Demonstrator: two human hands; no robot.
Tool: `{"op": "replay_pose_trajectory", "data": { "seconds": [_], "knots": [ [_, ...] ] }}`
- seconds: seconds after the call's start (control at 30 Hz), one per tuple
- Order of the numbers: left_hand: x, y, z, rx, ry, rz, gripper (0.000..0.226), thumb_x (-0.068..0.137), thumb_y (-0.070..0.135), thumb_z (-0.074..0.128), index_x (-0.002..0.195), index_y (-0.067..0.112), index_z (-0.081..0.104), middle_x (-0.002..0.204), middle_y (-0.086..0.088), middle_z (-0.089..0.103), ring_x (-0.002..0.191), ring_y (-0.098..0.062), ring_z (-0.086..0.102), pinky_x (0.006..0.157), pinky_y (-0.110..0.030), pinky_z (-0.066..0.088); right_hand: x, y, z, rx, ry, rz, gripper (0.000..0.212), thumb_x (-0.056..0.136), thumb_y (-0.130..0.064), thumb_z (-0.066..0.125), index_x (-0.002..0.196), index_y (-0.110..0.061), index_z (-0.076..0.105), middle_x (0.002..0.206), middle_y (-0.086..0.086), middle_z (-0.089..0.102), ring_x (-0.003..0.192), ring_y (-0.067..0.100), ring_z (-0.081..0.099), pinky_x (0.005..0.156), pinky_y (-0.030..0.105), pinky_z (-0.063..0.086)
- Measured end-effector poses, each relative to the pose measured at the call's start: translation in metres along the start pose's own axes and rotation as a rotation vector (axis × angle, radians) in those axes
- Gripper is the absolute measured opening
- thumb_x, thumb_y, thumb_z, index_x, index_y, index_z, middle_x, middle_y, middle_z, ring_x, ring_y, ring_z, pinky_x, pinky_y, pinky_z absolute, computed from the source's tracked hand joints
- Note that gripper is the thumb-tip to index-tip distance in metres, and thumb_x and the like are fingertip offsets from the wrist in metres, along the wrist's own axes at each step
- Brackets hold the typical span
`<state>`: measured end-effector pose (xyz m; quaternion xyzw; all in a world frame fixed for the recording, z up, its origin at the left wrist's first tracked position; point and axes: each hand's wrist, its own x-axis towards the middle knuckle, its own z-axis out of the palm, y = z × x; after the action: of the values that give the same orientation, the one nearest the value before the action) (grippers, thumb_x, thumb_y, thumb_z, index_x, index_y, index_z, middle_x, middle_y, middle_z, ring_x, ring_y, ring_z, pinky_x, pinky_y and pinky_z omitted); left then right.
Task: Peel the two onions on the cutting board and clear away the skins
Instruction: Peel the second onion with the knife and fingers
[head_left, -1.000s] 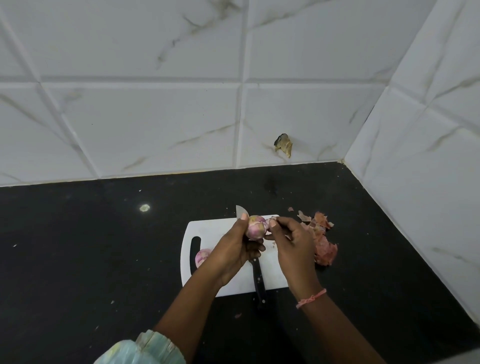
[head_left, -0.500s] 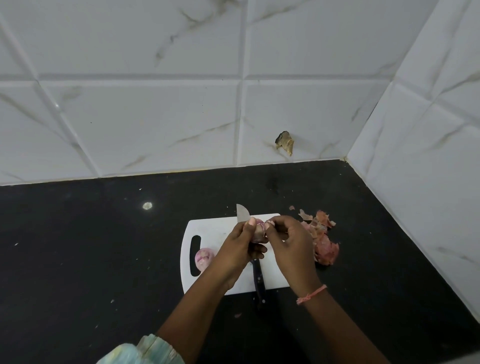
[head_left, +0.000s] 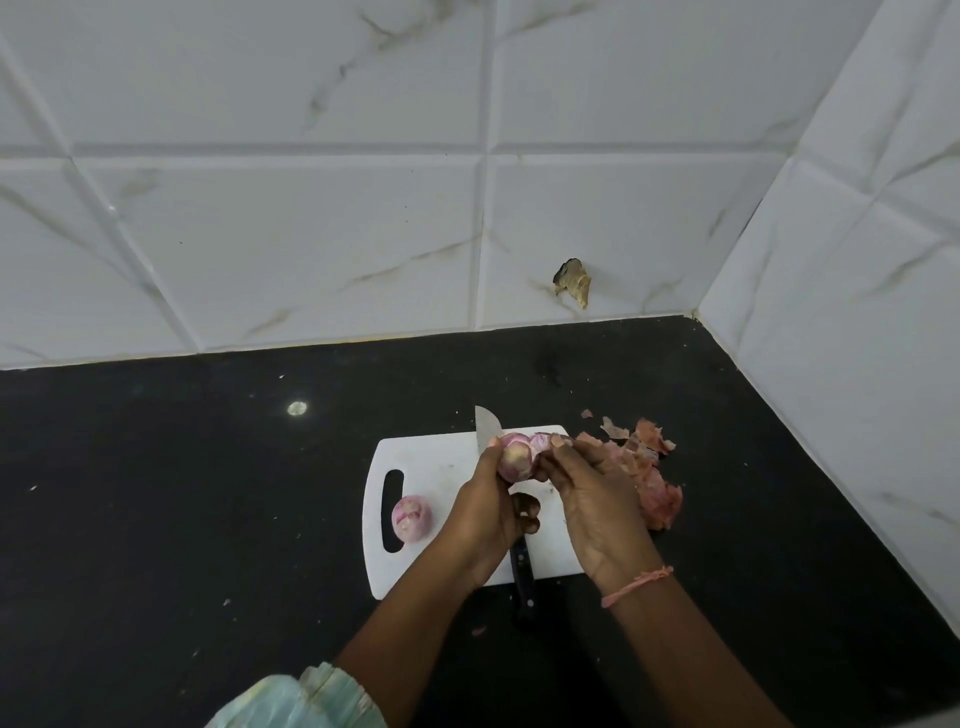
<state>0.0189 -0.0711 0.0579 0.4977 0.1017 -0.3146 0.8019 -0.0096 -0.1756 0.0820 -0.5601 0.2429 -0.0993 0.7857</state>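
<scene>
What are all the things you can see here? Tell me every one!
held onion: 1, pinkish, above the board in both hands
other onion: 1, pink, board's left side
cutting board: 1, white, on the counter
knife: 1, black handle, across the board
skins: 1 pile, orange-pink, right of the board
counter: 1, black
wall tiles: white, marbled
left hand: grips the held onion
right hand: pinches its skin

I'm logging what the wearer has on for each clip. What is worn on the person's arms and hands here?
Both hands are bare, with no gloves or rings visible. The right hand has a thin pinkish-orange thread bracelet at the wrist, with the forearm uncovered. The left hand has nothing at the wrist; a light green patterned sleeve shows near the elbow, at the bottom edge of the view.
</scene>
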Motion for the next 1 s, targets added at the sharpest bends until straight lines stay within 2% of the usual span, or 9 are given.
{"op": "replay_pose_trajectory", "data": {
  "seconds": [0.07,0.13,0.23,0.47,0.6,0.73,0.87,0.93,1.0],
  "knots": [
    [0.000,0.000,0.000,0.084,0.004,-0.033,0.050,0.103,0.048,0.034,0.122,0.013,0.063,0.105,-0.010,0.066,0.066,-0.019,0.051,0.057,-0.030,0.041,0.002,0.001,-0.003,-0.171,0.041,-0.075,0.010,0.092,-0.014,0.062,0.091,-0.014,0.072,0.085,0.002,0.075,0.085,0.018,0.070,0.075,0.023,0.054],
    [0.000,0.002,-0.004,0.186,-0.002,-0.018,0.046,0.101,0.051,0.041,0.126,0.018,0.061,0.111,-0.004,0.061,0.078,-0.019,0.051,0.068,-0.031,0.043,0.003,0.001,-0.006,-0.309,0.046,-0.175,0.005,0.089,-0.018,0.066,0.092,-0.017,0.071,0.087,-0.002,0.074,0.085,0.012,0.069,0.075,0.022,0.054],
    [-0.001,0.004,-0.009,0.206,-0.002,0.080,0.041,0.098,0.050,0.050,0.125,0.023,0.064,0.110,0.000,0.062,0.092,-0.018,0.050,0.078,-0.031,0.042,0.000,0.004,-0.004,-0.410,-0.014,-0.254,0.012,0.083,-0.021,0.074,0.094,-0.018,0.071,0.087,-0.007,0.073,0.083,0.001,0.068,0.071,0.015,0.053],
    [-0.002,0.000,-0.010,0.146,0.027,0.185,0.030,0.098,0.035,0.056,0.118,0.017,0.068,0.099,0.000,0.073,0.094,-0.017,0.064,0.087,-0.029,0.050,-0.001,0.007,-0.003,-0.533,0.057,-0.382,0.007,0.088,-0.016,0.068,0.092,-0.021,0.070,0.086,-0.011,0.070,0.083,-0.002,0.064,0.071,0.010,0.050],
    [-0.003,0.000,-0.007,0.105,0.045,0.186,0.030,0.102,0.029,0.051,0.115,0.009,0.068,0.097,-0.004,0.073,0.089,-0.017,0.066,0.083,-0.025,0.054,0.003,0.006,-0.006,-0.525,0.105,-0.339,0.007,0.089,-0.018,0.068,0.095,-0.020,0.070,0.090,-0.006,0.071,0.085,0.005,0.066,0.074,0.021,0.054],
    [-0.004,0.002,-0.006,0.052,0.034,0.179,0.029,0.102,0.023,0.048,0.117,0.005,0.066,0.100,-0.010,0.070,0.090,-0.019,0.065,0.081,-0.027,0.053,0.000,-0.001,-0.005,-0.335,0.104,-0.219,0.006,0.087,-0.014,0.068,0.091,-0.018,0.070,0.088,-0.003,0.073,0.082,0.004,0.068,0.069,0.018,0.054],
    [-0.007,0.006,0.000,-0.058,0.025,0.167,0.028,0.102,0.021,0.046,0.115,0.004,0.064,0.097,-0.011,0.069,0.083,-0.017,0.065,0.075,-0.026,0.054,0.000,-0.002,0.000,0.114,0.062,-0.008,0.009,0.090,-0.005,0.061,0.094,-0.001,0.068,0.096,0.012,0.073,0.093,0.022,0.070,0.085,0.030,0.058],
    [-0.006,0.008,0.001,-0.216,0.029,0.098,0.029,0.102,0.021,0.042,0.114,0.002,0.061,0.094,-0.014,0.067,0.075,-0.018,0.064,0.069,-0.026,0.054,0.001,-0.005,0.000,0.382,0.023,0.086,0.011,0.091,-0.002,0.057,0.094,0.005,0.064,0.101,0.019,0.070,0.098,0.026,0.069,0.086,0.032,0.058],
    [-0.006,0.010,0.000,-0.340,0.018,0.037,0.033,0.100,0.020,0.039,0.118,-0.001,0.056,0.092,-0.018,0.067,0.070,-0.020,0.063,0.065,-0.027,0.054,0.002,-0.008,-0.002,0.536,-0.008,0.176,0.011,0.092,-0.004,0.055,0.093,0.004,0.063,0.100,0.021,0.069,0.094,0.026,0.069,0.084,0.034,0.058]
  ]
}}
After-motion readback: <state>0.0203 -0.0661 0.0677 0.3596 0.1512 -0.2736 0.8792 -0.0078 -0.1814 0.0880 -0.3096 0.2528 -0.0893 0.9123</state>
